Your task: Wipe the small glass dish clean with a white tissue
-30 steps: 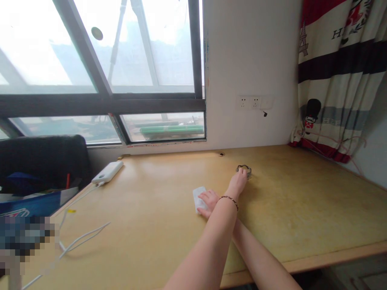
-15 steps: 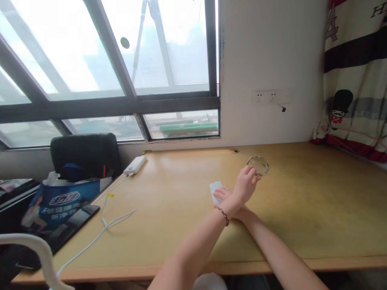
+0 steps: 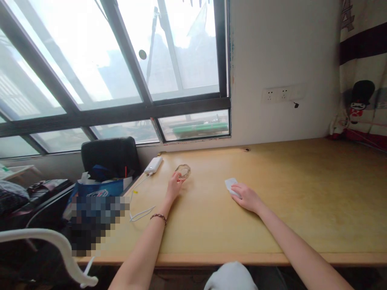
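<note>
On the left part of the tabletop, my left hand [image 3: 174,187] grips the near rim of a clear glass ashtray [image 3: 183,171] with thumb and fingers. The ashtray is many-sided, with a round hollow; I cannot tell whether it rests on the wood or is held just above it. Right of centre, my right hand [image 3: 246,197] lies over a folded white tissue [image 3: 231,183], fingers curled on it against the table. Part of the tissue is hidden under that hand. A braided bracelet circles my left wrist.
The yellow wooden table [image 3: 317,193] ends at a window and wall behind. A white power bank [image 3: 153,165] with a white cable [image 3: 142,213] lies at its left edge. Beyond that edge are a black chair [image 3: 109,157], a blue bag [image 3: 93,189] and a curved white tube [image 3: 57,241].
My left hand has carried the ashtray from the right, where it crossed over my right arm, to the left side. My arms are uncrossed; the right hand stays on the tissue. The view has shifted left.
</note>
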The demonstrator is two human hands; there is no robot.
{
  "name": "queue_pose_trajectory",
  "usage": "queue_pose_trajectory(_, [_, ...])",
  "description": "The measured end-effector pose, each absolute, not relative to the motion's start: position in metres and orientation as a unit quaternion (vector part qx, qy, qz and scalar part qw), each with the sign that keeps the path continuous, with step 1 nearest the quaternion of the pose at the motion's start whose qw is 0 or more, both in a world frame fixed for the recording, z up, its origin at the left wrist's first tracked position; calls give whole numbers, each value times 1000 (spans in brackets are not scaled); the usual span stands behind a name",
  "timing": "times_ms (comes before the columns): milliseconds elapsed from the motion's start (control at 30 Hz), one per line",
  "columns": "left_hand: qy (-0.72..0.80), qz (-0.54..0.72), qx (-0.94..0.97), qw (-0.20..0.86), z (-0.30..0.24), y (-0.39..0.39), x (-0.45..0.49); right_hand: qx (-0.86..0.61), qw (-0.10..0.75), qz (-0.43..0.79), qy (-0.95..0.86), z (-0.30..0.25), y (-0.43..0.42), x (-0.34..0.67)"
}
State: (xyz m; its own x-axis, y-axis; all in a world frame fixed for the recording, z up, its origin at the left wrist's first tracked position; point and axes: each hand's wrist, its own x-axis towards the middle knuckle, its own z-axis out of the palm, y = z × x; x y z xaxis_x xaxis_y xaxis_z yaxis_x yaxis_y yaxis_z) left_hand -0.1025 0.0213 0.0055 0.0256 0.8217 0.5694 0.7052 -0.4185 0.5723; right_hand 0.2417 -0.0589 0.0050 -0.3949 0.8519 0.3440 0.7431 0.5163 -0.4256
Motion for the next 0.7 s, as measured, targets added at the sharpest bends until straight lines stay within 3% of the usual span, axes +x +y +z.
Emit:
queue_pose_trajectory(300, [578, 435, 687, 56, -11, 69, -111, -487, 290, 102, -817, 5, -57, 240])
queue_pose_trajectory(700, [596, 432, 677, 20, -13, 75, -117, -499, 288, 126, -808, 0, -54, 241])
